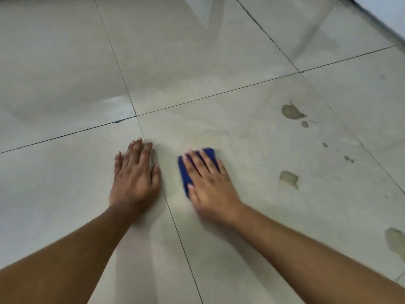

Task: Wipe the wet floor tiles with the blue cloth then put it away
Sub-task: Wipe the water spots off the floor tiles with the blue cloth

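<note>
Blue cloth (186, 172) lies flat on the pale floor tiles (252, 139), pinned under the right hand (208, 183), fingers spread; its long axis runs away from the person. Wet patches (292, 111) lie to its right, nearer that hand. Left hand (135, 174) rests flat beside it, empty. A wall base (385, 23) is at upper right.

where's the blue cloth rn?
Head view, just right of centre: the blue cloth lies flat on the floor tile under the right hand, right of the grout line and the left hand.
</note>
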